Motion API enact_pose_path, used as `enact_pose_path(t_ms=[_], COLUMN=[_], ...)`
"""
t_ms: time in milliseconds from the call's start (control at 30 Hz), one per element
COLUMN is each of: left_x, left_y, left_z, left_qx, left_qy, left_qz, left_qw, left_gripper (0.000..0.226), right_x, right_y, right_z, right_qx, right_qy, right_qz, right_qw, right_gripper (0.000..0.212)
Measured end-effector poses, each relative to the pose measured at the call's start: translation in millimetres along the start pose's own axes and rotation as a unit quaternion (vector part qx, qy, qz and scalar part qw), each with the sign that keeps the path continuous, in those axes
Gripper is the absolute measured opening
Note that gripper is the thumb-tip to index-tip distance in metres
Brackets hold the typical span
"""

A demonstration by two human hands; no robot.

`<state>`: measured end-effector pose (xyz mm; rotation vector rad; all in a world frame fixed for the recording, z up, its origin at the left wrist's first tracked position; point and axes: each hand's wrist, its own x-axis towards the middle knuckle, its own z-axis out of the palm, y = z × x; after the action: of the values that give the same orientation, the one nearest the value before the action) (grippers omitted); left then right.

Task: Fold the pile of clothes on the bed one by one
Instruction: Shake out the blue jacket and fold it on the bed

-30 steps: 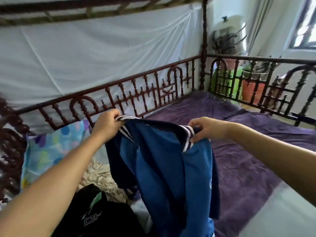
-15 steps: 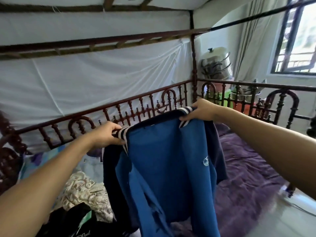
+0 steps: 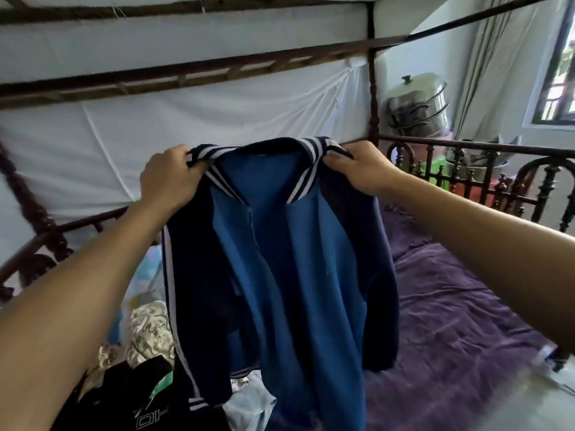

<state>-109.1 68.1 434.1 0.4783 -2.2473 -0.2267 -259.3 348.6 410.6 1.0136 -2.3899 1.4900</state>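
Note:
A blue zip jacket (image 3: 289, 275) with navy sleeves and a navy-and-white striped collar hangs full length in front of me, above the bed. My left hand (image 3: 169, 181) grips the collar at its left end. At the right end of the collar my right hand (image 3: 361, 172) grips it too. The jacket's front faces me and hangs open at the zip. Below it on the left lies the pile of clothes (image 3: 146, 337), with a black printed garment (image 3: 133, 399) on top and a cream patterned one beneath.
A purple blanket (image 3: 451, 321) covers the bed on the right. Dark carved wooden rails (image 3: 485, 175) run round the bed, with white netting (image 3: 217, 113) behind. Steel pots (image 3: 420, 104) stand beyond the corner post. A window (image 3: 560, 88) is at far right.
Both hands have lifted the jacket higher and spread the collar wider and level. The jacket now hangs straight, front open toward me. My view has tilted upward.

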Motion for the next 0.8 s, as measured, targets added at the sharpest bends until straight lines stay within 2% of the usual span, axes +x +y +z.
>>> enact_pose_path(t_ms=[100,167,233,267,367,467,633,800], left_x=[16,23,23,22,15,11,23,20], left_y=[4,-5,-18,-25,-24,4,74,157], left_z=[21,52,95,120,192,254,355,464], left_qx=[-0.104,-0.206,-0.214,-0.186,-0.05,-0.004,0.011,-0.035], left_qy=[-0.141,-0.255,-0.329,-0.329,-0.231,-0.183,-0.205,-0.286], left_qz=[-0.032,-0.087,-0.11,-0.104,-0.029,0.047,0.12,0.095], left_qw=[0.984,0.941,0.913,0.92,0.971,0.982,0.971,0.953], left_gripper=[0.038,0.024,0.013,0.018,0.016,0.016,0.018,0.024], right_x=[4,-1,-8,-12,-25,-30,-27,-31], right_y=[28,60,97,117,171,216,291,389], right_z=[13,28,46,56,76,67,9,-46], right_qx=[0.036,0.039,0.027,0.017,-0.037,-0.081,-0.131,-0.127], right_qy=[0.014,0.0,-0.02,-0.028,-0.037,-0.011,0.0,-0.005], right_qz=[0.065,0.119,0.166,0.181,0.214,0.246,0.28,0.307], right_qw=[0.997,0.992,0.986,0.983,0.975,0.966,0.951,0.943], right_gripper=[0.032,0.032,0.032,0.032,0.036,0.04,0.033,0.033])
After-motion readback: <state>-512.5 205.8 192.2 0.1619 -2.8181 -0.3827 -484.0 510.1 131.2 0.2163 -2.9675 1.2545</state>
